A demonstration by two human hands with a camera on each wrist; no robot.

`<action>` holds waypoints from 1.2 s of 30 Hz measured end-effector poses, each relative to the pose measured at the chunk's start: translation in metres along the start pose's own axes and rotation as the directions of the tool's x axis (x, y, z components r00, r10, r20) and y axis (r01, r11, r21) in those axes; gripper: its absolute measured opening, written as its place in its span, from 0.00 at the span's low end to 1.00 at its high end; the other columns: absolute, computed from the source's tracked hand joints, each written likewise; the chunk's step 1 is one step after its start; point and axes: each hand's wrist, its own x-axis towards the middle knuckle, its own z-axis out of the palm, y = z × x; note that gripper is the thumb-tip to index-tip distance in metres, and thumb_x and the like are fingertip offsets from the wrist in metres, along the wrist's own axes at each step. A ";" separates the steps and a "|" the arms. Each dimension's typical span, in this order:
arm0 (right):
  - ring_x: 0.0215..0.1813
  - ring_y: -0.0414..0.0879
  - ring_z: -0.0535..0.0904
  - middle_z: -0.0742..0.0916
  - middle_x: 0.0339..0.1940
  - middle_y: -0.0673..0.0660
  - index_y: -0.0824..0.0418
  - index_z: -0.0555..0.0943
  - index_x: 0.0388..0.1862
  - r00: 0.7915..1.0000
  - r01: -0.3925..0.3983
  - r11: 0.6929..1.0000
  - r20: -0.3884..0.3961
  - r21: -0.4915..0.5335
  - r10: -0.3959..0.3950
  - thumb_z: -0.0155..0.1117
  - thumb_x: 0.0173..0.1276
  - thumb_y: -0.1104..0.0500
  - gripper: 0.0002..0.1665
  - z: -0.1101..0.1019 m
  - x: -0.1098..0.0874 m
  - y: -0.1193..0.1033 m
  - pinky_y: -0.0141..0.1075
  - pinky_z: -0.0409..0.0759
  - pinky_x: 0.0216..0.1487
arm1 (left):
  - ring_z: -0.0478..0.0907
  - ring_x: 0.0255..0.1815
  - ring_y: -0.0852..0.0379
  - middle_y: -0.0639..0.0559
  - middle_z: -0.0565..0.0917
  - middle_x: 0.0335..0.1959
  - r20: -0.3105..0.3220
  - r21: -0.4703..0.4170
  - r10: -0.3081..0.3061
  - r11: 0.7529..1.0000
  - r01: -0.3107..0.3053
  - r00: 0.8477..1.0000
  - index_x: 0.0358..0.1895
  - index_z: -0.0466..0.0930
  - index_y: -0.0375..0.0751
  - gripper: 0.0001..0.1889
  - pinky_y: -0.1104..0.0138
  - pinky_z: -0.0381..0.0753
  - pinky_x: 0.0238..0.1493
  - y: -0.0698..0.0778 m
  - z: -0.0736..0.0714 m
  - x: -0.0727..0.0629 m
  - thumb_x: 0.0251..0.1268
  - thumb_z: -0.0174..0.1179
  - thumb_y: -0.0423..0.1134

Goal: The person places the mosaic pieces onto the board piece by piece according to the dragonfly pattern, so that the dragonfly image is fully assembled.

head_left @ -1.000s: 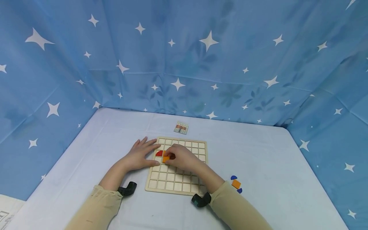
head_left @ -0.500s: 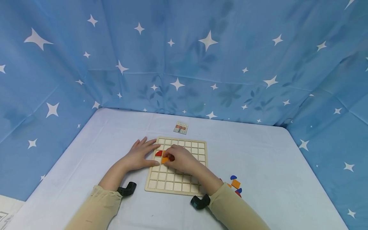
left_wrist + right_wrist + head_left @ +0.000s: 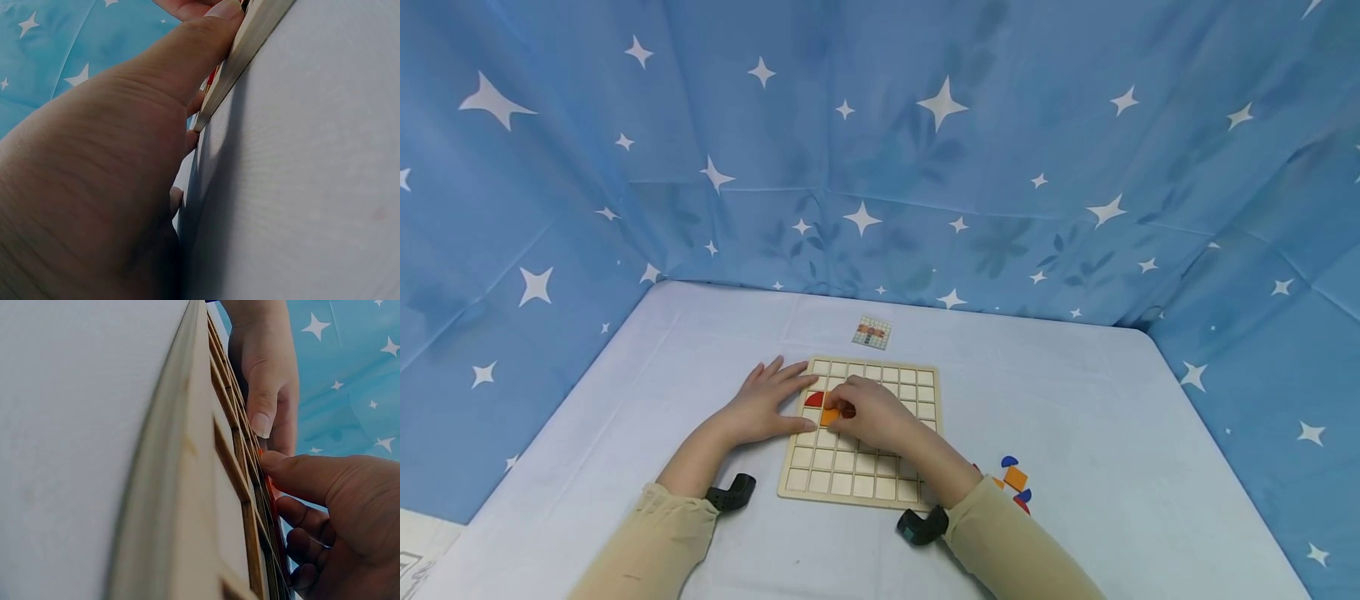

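Note:
My left hand (image 3: pixel 769 408) lies with fingers spread and straight over the left edge of a wooden grid board (image 3: pixel 841 488), thumb and fingertips on its rim. The left wrist view shows the thumb (image 3: pixel 200 44) at the board's side. My right hand (image 3: pixel 876 412) is over the board's left part, its thumb and forefinger pinching an orange square tile (image 3: pixel 829 417). More orange shows just above, partly covered by the fingers. A red quarter-round tile (image 3: pixel 815 400) sits in a cell to the left. Dark red shows beneath the right hand's curled fingers.
A small pattern card (image 3: pixel 872 332) lies behind the board. Right of the board are loose tiles: an orange square (image 3: pixel 1016 477), a blue piece (image 3: pixel 1009 461), another blue piece (image 3: pixel 1025 496) and a red one (image 3: pixel 1022 505), some partly behind the right sleeve. A starry blue curtain (image 3: pixel 880 150) surrounds the table.
The right hand and the orange tile have shifted slightly left and toward me. The right forearm has moved left, uncovering red and orange pieces beside the sleeve. The left hand stays put.

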 end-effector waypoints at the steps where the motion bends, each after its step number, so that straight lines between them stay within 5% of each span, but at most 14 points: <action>1: 0.39 0.37 0.75 0.80 0.40 0.43 0.48 0.83 0.49 1.000 -0.002 1.000 0.001 0.007 0.002 0.70 0.66 0.49 0.14 -0.001 0.000 0.000 0.31 0.77 0.44 | 0.42 0.81 0.35 0.49 0.59 0.79 -0.001 -0.003 -0.001 1.000 0.001 1.000 0.73 0.67 0.55 0.42 0.38 0.37 0.78 0.000 0.000 0.000 0.56 0.65 0.67; 19: 0.34 0.40 0.76 0.84 0.39 0.41 0.49 0.85 0.48 0.998 -0.001 0.988 -0.055 0.157 0.010 0.60 0.74 0.51 0.09 -0.040 -0.023 0.022 0.34 0.78 0.36 | 0.42 0.82 0.36 0.50 0.59 0.79 0.012 -0.004 -0.023 1.000 0.024 1.000 0.74 0.66 0.57 0.42 0.40 0.36 0.78 0.002 0.000 0.002 0.55 0.66 0.66; 36: 0.38 0.44 0.74 0.82 0.35 0.44 0.51 0.84 0.48 0.988 -0.133 0.986 -0.069 0.098 0.140 0.64 0.71 0.52 0.10 -0.101 -0.120 0.099 0.32 0.76 0.33 | 0.41 0.82 0.36 0.49 0.60 0.79 0.001 -0.031 -0.037 0.999 0.037 0.999 0.72 0.68 0.56 0.42 0.40 0.35 0.79 0.003 0.001 0.002 0.53 0.68 0.65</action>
